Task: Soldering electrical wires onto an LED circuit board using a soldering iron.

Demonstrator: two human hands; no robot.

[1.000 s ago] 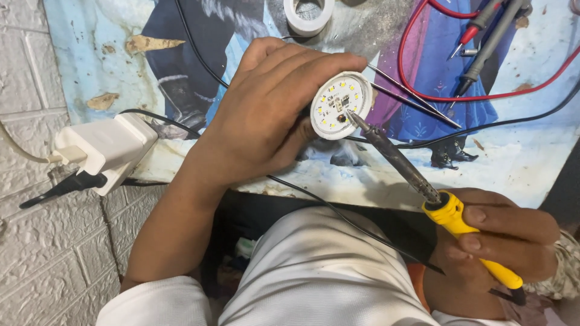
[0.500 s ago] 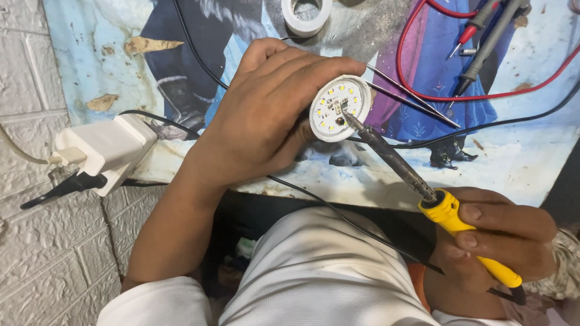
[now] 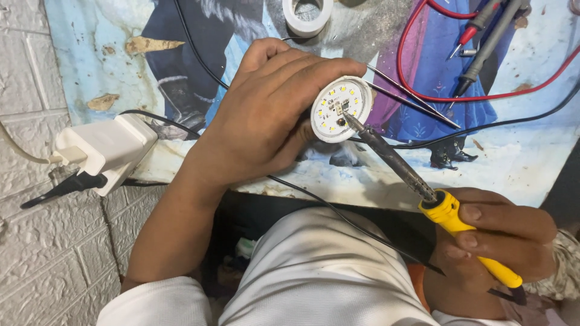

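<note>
My left hand grips a round white LED bulb board, its face with several small yellow chips turned up toward me. My right hand holds a soldering iron by its yellow handle at the lower right. The iron's dark metal shaft runs up and left, and its tip touches the middle of the board. Thin metal tweezers lie on the mat just right of the board.
A picture-printed mat covers the work surface. A white power adapter with a black plug sits at the left on a brick-patterned surface. A white tape roll lies at the top, red and black meter probes at the upper right.
The iron's tip has shifted slightly left and down across the board's face. My left hand keeps the board in the same place.
</note>
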